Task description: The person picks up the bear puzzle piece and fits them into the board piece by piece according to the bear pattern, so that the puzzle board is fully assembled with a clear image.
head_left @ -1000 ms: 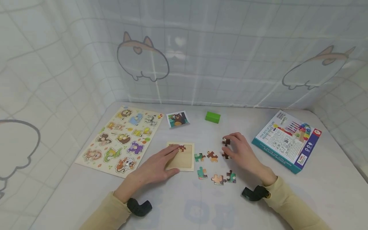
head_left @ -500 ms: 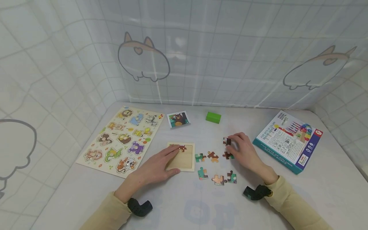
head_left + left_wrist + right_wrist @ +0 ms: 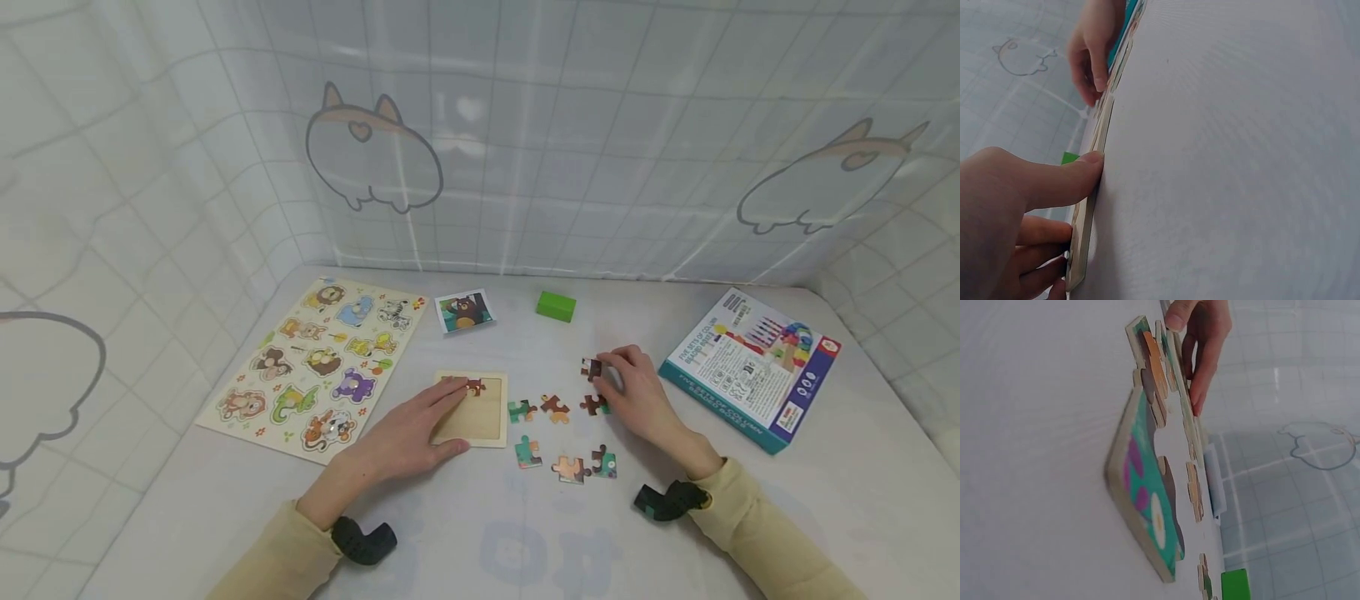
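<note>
My left hand (image 3: 405,429) grips a small square wooden puzzle tray (image 3: 486,423) from its left side. In the left wrist view the thumb presses the near edge of the tray (image 3: 1088,228), with the other fingers at its far side. A brown jigsaw piece (image 3: 477,387) sits at the tray's back, partly covered by my fingers. Over to the right, my right hand (image 3: 637,402) pinches the right edge of a dark brown jigsaw piece (image 3: 588,367) between thumb and index finger. Another brown and green piece (image 3: 590,405) lies just below the thumb. The right wrist view does not show this hand.
Several loose jigsaw pieces (image 3: 555,407) lie between the hands, one green with a white flower (image 3: 1154,500). Behind are a bear picture card (image 3: 465,312) and a green block (image 3: 556,306). An animal puzzle board (image 3: 341,367) lies left, a boxed toy (image 3: 750,367) right.
The right hand's thumb and index finger have shifted slightly right, uncovering more of the dark brown piece and the one below it. The left hand and tray have stayed put.
</note>
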Tool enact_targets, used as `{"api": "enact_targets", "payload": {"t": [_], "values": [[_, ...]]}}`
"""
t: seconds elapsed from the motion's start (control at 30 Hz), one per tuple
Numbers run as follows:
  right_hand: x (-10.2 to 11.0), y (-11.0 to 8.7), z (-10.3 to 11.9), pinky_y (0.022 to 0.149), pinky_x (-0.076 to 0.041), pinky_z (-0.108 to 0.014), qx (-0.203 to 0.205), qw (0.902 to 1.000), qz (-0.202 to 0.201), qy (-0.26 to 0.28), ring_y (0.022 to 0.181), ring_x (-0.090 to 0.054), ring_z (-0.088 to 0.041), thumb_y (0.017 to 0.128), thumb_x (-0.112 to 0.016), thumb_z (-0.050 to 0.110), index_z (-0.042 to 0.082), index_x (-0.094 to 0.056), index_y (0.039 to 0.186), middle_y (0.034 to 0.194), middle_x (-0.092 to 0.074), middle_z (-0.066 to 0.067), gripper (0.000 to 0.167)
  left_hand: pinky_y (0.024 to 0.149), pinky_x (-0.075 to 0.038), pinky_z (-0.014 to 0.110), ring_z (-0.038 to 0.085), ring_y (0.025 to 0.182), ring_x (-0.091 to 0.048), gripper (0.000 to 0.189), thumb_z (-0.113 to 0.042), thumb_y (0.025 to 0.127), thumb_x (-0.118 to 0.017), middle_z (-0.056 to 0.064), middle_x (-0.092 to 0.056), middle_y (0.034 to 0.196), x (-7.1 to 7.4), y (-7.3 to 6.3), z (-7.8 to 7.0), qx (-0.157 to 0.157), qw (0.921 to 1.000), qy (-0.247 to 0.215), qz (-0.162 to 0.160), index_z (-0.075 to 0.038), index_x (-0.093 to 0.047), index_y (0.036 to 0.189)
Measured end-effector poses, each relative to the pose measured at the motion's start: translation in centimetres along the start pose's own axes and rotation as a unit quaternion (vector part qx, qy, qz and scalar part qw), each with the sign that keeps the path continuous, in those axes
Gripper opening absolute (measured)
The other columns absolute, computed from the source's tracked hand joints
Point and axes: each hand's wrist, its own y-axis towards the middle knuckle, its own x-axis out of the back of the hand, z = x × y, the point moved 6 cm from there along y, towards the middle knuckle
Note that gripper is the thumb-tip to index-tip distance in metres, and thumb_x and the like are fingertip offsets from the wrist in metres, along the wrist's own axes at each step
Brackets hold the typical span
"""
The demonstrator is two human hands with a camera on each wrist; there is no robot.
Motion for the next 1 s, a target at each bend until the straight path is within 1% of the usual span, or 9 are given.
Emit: {"api": "enact_targets", "payload": {"t": [0.2,0.43,0.7,1.0], "values": [[-0.1,0.07,-0.14,0.084,-0.044,-0.046,0.019,0.9997,-0.014,0.003,0.105,-0.051,-0.035,0.093,-0.069,0.006,-0.006,-0.065,0.12,0.115,-0.056,-0.021,0.03,0.122,-0.031,0.043,0.025,0.15,-0.03,0.077,-0.046,0.093,-0.066,0.001,-0.031,0.163,0.06,-0.02,0.02,0.003,1.0,0.001,0.0,-0.009,-0.039,0.154],[-0.1,0.1,-0.21,0.082,-0.043,-0.043,0.021,0.9996,-0.017,0.009,0.103,-0.05,-0.034,0.091,-0.071,0.007,-0.005,-0.067,0.115,0.113,-0.056,-0.019,0.026,0.122,-0.03,0.043,0.024,0.151,-0.029,0.077,-0.046,0.093,-0.067,0.0,-0.03,0.164,-0.02,0.02,0.02,0.006,1.0,-0.004,0.001,-0.009,-0.038,0.154],[-0.12,0.1,-0.33,0.085,-0.043,-0.046,0.022,0.9995,-0.019,0.007,0.104,-0.049,-0.035,0.091,-0.071,0.007,-0.005,-0.067,0.111,0.114,-0.055,-0.02,0.023,0.122,-0.031,0.042,0.024,0.151,-0.029,0.077,-0.046,0.093,-0.066,0.0,-0.03,0.164,-0.06,0.03,0.03,0.007,1.0,-0.002,0.002,-0.009,-0.038,0.154],[-0.1,0.09,-0.19,0.085,-0.043,-0.046,0.028,0.9994,-0.019,0.006,0.104,-0.049,-0.035,0.092,-0.07,0.007,-0.005,-0.066,0.111,0.113,-0.055,-0.019,0.022,0.122,-0.031,0.043,0.025,0.151,-0.029,0.077,-0.047,0.093,-0.066,0.0,-0.03,0.164,-0.03,0.04,0.01,0.007,1.0,0.001,0.002,-0.009,-0.038,0.154]]}}
